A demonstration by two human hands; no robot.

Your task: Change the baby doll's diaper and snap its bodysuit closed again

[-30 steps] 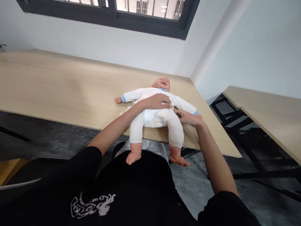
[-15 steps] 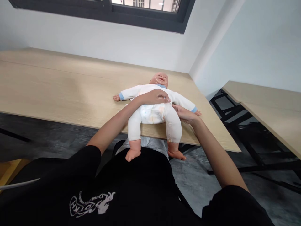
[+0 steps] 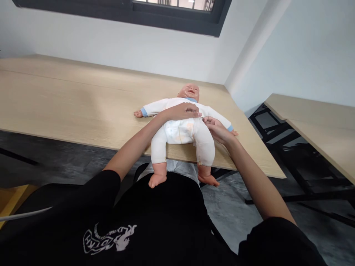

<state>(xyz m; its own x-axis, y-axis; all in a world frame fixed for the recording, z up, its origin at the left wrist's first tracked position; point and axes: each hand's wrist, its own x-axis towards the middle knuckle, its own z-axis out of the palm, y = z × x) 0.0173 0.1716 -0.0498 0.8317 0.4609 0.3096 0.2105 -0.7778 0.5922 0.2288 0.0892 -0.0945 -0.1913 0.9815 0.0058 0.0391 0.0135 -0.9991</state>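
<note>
Diaper (image 3: 179, 132) waist edge lies at the curled fingers of your right hand (image 3: 217, 129), while your left hand (image 3: 183, 111) rests across the belly with bent fingers; whether either grips material cannot be told. Around the hips of the face-up doll (image 3: 204, 138), the diaper may twist or loosen if your right hand pulls unevenly. Farther out, the lower legs overhang the front edge of the table (image 3: 83, 107), so a hard pull toward you could drag the doll off.

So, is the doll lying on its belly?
No, the doll lies face up, on its back, on the table.
</note>
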